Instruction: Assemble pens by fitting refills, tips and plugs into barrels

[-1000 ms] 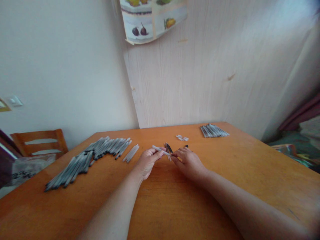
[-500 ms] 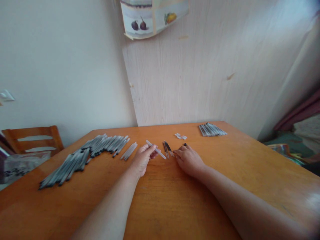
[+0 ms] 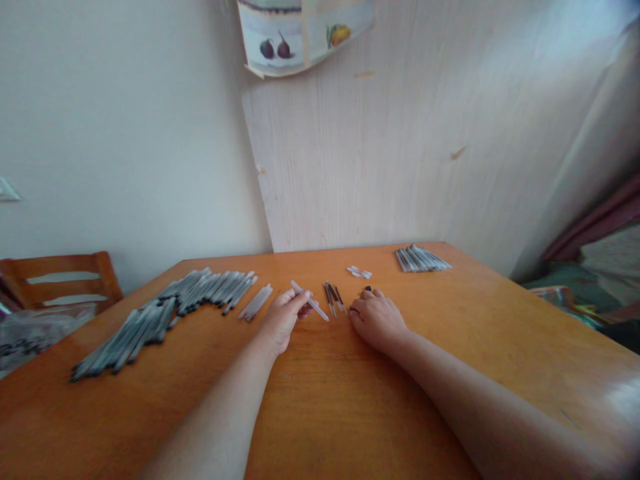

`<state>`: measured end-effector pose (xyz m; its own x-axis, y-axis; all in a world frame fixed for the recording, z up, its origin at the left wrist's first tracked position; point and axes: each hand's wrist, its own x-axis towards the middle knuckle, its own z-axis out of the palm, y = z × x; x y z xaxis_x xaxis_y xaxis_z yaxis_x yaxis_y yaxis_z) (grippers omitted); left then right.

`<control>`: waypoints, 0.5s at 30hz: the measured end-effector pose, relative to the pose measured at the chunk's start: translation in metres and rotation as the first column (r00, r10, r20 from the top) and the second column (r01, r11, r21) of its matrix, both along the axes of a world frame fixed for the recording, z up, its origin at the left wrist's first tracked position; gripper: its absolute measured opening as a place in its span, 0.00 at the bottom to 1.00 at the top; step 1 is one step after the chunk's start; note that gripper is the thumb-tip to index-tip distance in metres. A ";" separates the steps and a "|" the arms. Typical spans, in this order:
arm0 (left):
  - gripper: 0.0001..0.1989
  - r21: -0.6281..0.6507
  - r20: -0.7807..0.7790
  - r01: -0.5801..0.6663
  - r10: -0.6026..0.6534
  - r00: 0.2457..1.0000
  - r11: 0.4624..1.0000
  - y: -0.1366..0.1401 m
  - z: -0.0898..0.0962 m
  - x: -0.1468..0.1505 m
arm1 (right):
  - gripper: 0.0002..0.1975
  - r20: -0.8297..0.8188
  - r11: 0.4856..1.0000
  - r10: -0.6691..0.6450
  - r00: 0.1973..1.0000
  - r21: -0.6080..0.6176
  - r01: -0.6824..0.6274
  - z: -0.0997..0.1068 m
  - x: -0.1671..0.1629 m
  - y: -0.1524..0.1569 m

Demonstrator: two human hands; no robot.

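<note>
My left hand [image 3: 283,319] is closed on a clear, whitish pen barrel [image 3: 317,308], held slanting above the table between thumb and fingers. To the right of its lower end lie several pen refills [image 3: 332,299] with dark ink, slightly fanned apart. My right hand [image 3: 379,317] rests palm down on the table just right of those refills, its fingers low and loosely bent. Small black pieces [image 3: 369,289], perhaps pen caps, peek out beyond its knuckles; the rest is hidden by the hand. Left of my left hand lies a small row of empty pen barrels [image 3: 256,303].
Large piles of black-tipped pens [image 3: 125,337] spread over the left of the table [image 3: 320,413]. Small white pieces [image 3: 359,272] lie near the back. Assembled-looking pens [image 3: 421,259] are grouped at the back right. A wooden chair [image 3: 60,277] and plastic bag [image 3: 45,333] stand left.
The dark refills beside my right hand now lie more spread out, and its fingertips have come slightly away from them. My left hand still holds the barrel. The view has shifted slightly.
</note>
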<state>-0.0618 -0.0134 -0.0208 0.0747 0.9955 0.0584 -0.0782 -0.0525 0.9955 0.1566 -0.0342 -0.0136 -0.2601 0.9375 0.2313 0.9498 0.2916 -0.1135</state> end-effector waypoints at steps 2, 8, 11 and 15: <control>0.16 -0.002 0.000 -0.001 0.001 1.000 1.000 0.000 0.000 0.001 | 0.19 -0.020 1.000 -0.029 0.999 0.008 0.029 -0.001 -0.001 0.001; 0.16 -0.005 -0.021 0.013 -0.014 1.000 1.000 -0.001 -0.001 0.003 | 0.19 -0.063 0.997 -0.071 0.995 0.017 0.072 -0.002 -0.008 0.001; 0.16 -0.004 -0.028 0.015 -0.015 1.000 1.000 -0.002 -0.001 0.004 | 0.17 -0.064 0.997 -0.082 0.995 0.003 0.082 -0.004 -0.009 0.002; 0.16 -0.009 -0.031 0.014 -0.014 0.999 1.000 -0.002 0.000 0.005 | 0.14 -0.062 0.994 -0.105 0.993 -0.014 0.104 -0.005 -0.008 0.005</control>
